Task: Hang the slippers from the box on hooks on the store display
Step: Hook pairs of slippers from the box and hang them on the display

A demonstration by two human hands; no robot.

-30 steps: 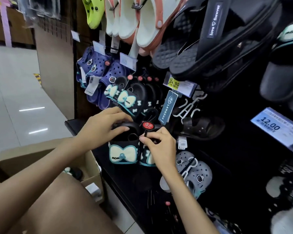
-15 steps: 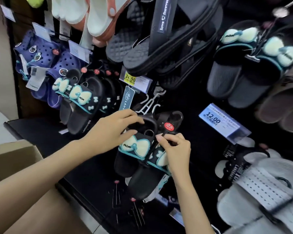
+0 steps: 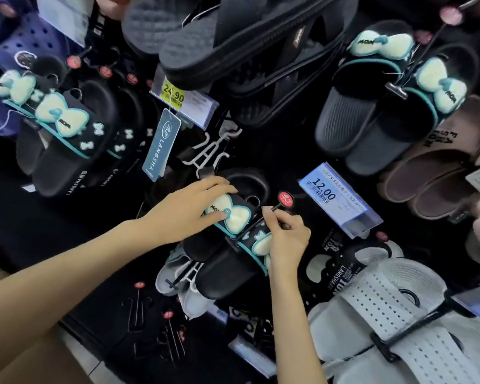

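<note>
one black pair [image 3: 227,245] is held at the hook [image 3: 277,209], not yet hung. the left grip [image 3: 189,209] is curled round its bow strap; the right grip [image 3: 286,239] pinches the hanger stem. many pairs are hung above. the box is not seen.

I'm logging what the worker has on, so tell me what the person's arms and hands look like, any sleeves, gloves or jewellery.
Both forearms are bare up to the frame edge, with no sleeve in view. The left hand and right hand wear no gloves, and no rings, watch or bracelet show. The fingernails look short and unpainted.
</note>
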